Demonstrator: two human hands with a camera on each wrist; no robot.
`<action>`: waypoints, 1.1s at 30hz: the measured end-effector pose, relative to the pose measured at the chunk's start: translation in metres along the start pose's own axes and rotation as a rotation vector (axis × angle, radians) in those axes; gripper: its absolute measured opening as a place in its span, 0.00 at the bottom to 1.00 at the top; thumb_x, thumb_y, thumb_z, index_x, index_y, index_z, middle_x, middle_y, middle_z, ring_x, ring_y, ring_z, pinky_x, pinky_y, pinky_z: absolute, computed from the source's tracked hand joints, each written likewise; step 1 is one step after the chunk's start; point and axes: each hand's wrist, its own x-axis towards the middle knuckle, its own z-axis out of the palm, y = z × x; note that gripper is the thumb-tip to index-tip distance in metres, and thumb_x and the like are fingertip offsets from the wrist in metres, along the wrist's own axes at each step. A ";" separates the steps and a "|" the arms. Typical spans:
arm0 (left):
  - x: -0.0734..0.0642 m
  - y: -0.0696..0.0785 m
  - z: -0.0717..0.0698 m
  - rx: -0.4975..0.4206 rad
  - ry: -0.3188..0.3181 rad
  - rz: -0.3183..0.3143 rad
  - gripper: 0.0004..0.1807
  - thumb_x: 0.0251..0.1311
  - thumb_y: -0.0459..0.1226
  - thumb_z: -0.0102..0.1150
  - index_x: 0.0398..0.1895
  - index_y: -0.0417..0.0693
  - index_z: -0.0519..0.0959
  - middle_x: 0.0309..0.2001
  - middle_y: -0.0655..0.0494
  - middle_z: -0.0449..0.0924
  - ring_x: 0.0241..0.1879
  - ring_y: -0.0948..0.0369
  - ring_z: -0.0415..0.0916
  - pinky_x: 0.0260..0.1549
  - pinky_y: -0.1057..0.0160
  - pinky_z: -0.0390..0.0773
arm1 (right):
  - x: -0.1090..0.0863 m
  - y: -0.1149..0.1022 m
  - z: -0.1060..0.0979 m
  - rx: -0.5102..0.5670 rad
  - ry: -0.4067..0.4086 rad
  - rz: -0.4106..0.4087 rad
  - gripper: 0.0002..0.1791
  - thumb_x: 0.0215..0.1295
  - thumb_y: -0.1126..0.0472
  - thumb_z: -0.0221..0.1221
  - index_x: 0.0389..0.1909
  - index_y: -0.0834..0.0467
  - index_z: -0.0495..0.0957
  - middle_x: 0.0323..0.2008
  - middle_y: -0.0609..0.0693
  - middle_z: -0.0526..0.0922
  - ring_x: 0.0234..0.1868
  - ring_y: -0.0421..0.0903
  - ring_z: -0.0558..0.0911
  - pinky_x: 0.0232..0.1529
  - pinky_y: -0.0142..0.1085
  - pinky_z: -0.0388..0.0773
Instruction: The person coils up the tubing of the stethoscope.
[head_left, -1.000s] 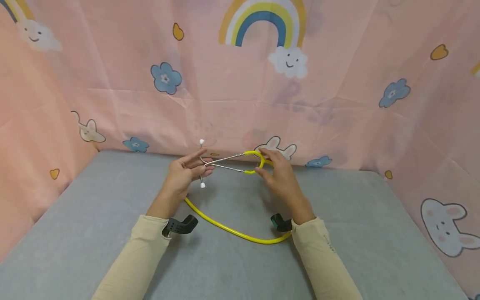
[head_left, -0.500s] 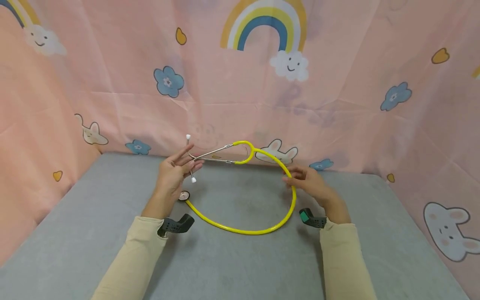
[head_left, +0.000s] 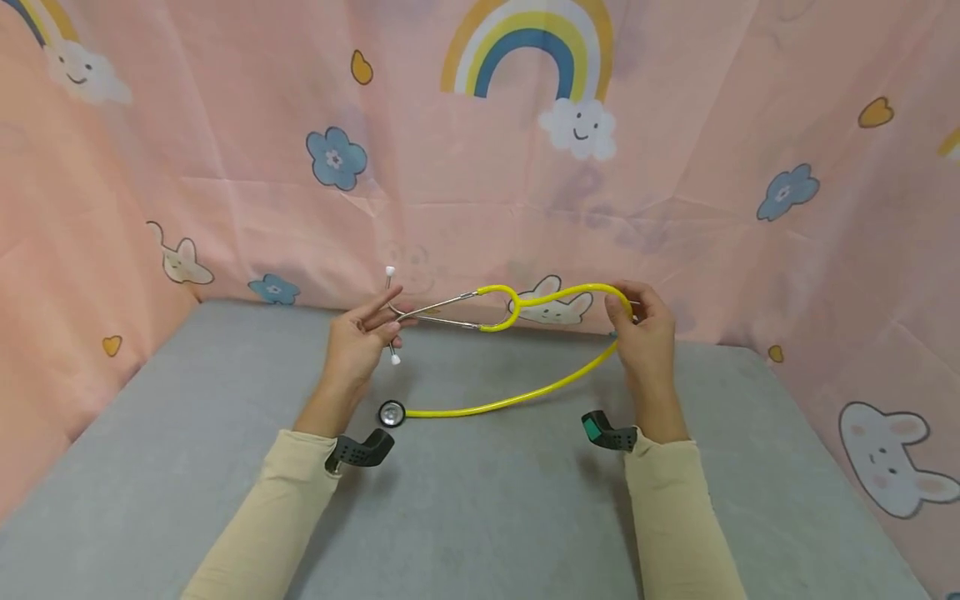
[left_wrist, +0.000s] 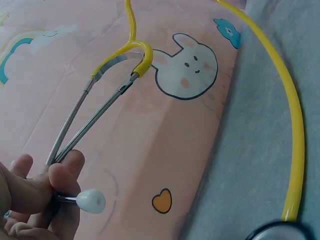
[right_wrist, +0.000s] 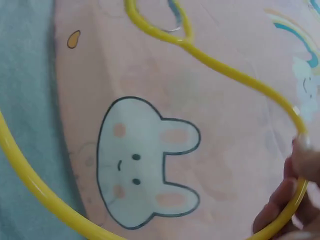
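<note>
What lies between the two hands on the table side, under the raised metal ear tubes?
In the head view, only the stethoscope's yellow tubing and its chest piece, lying on the grey table.

Left hand [left_wrist: 30,195] pinching a stethoscope's metal ear tubes [left_wrist: 85,125]

A white eartip [left_wrist: 91,200] juts past the fingers; yellow tubing [left_wrist: 295,130] curves over the grey table [left_wrist: 260,150] to the chestpiece [left_wrist: 277,231], before a pink bunny-print cloth [left_wrist: 185,65].

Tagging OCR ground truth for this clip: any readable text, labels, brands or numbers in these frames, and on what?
None readable.
Pink backdrop cloth: pictures only (rainbows, clouds, flowers, hearts, rabbits), no words.
Yellow stethoscope, chest piece: no brand or number visible.
Right sleeve: no marking shows at this size.
Black wrist mounts: no label visible.
</note>
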 end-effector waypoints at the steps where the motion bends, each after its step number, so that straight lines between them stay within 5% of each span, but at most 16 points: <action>1: 0.000 0.001 -0.001 0.021 -0.001 0.006 0.29 0.66 0.21 0.53 0.69 0.48 0.73 0.57 0.36 0.80 0.39 0.66 0.87 0.27 0.74 0.78 | 0.000 -0.002 0.001 0.033 -0.011 -0.029 0.14 0.71 0.60 0.59 0.54 0.59 0.80 0.43 0.38 0.78 0.42 0.39 0.74 0.42 0.26 0.74; 4: -0.002 0.004 -0.002 0.113 -0.044 0.033 0.29 0.65 0.21 0.54 0.68 0.50 0.74 0.58 0.37 0.80 0.36 0.68 0.84 0.27 0.72 0.79 | -0.002 -0.006 0.001 0.074 -0.088 -0.133 0.13 0.69 0.62 0.60 0.51 0.62 0.80 0.40 0.36 0.79 0.41 0.38 0.76 0.41 0.22 0.76; 8: -0.007 0.007 0.003 0.238 -0.187 0.099 0.30 0.65 0.21 0.54 0.67 0.53 0.75 0.58 0.42 0.81 0.31 0.68 0.78 0.25 0.70 0.76 | -0.007 -0.011 0.000 0.068 -0.263 -0.307 0.12 0.69 0.66 0.59 0.49 0.67 0.80 0.41 0.36 0.79 0.41 0.37 0.77 0.39 0.21 0.76; 13: -0.011 0.012 0.005 0.289 -0.318 0.136 0.30 0.66 0.22 0.53 0.66 0.59 0.76 0.57 0.48 0.82 0.33 0.66 0.80 0.24 0.68 0.72 | -0.011 -0.016 0.008 0.059 -0.396 -0.452 0.10 0.68 0.70 0.59 0.47 0.66 0.82 0.41 0.37 0.79 0.41 0.38 0.77 0.39 0.24 0.75; 19: -0.013 0.015 0.005 0.321 -0.389 0.131 0.27 0.70 0.28 0.52 0.67 0.64 0.75 0.57 0.48 0.81 0.38 0.61 0.85 0.29 0.69 0.66 | -0.014 -0.017 0.017 0.020 -0.449 -0.465 0.10 0.63 0.67 0.64 0.45 0.62 0.87 0.40 0.38 0.80 0.41 0.38 0.77 0.40 0.24 0.76; 25: -0.013 0.014 0.008 0.340 -0.370 0.164 0.22 0.70 0.28 0.53 0.64 0.53 0.78 0.53 0.48 0.85 0.42 0.55 0.86 0.49 0.65 0.77 | -0.020 -0.021 0.027 0.028 -0.482 -0.530 0.10 0.58 0.69 0.66 0.42 0.62 0.88 0.39 0.48 0.82 0.40 0.40 0.75 0.37 0.25 0.73; 30: -0.016 0.014 0.014 0.279 -0.433 0.147 0.20 0.67 0.27 0.57 0.60 0.49 0.81 0.49 0.44 0.86 0.31 0.67 0.79 0.25 0.71 0.65 | -0.026 -0.026 0.033 0.022 -0.486 -0.515 0.10 0.57 0.68 0.67 0.41 0.63 0.88 0.39 0.53 0.82 0.40 0.39 0.78 0.40 0.25 0.80; 33: -0.020 0.015 0.018 0.174 -0.496 0.106 0.20 0.66 0.27 0.58 0.61 0.46 0.80 0.45 0.50 0.87 0.26 0.64 0.74 0.23 0.70 0.61 | -0.027 -0.028 0.036 0.056 -0.510 -0.467 0.09 0.57 0.69 0.68 0.40 0.66 0.87 0.39 0.50 0.81 0.38 0.39 0.80 0.41 0.28 0.84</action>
